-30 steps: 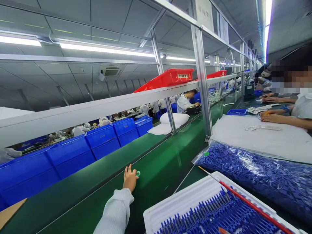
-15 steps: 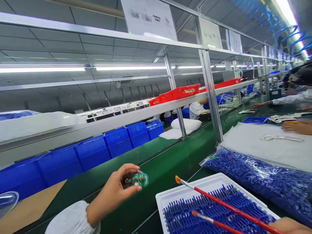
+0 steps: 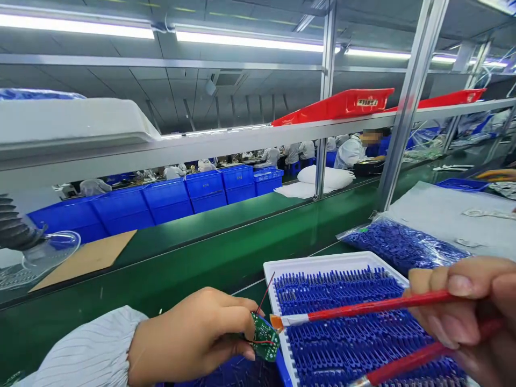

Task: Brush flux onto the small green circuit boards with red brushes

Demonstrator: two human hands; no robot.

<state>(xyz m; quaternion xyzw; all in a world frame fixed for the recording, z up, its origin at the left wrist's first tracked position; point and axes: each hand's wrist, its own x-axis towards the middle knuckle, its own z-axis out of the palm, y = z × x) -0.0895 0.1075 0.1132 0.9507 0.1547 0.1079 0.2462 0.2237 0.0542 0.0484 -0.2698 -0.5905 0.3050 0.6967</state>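
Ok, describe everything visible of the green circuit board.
The circuit board is small and green, dotted with pale spots. One thin red wire sticks up from its upper edge; a second red wire crosses its face. The left hand pinches it, tilted, by the left rim of the white tray, with the orange brush tip close by, contact unclear.

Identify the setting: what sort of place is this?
Probably an electronics assembly floor in a factory: there's a green circuit board in the left hand, a white tray of blue parts, and people in white in the background.
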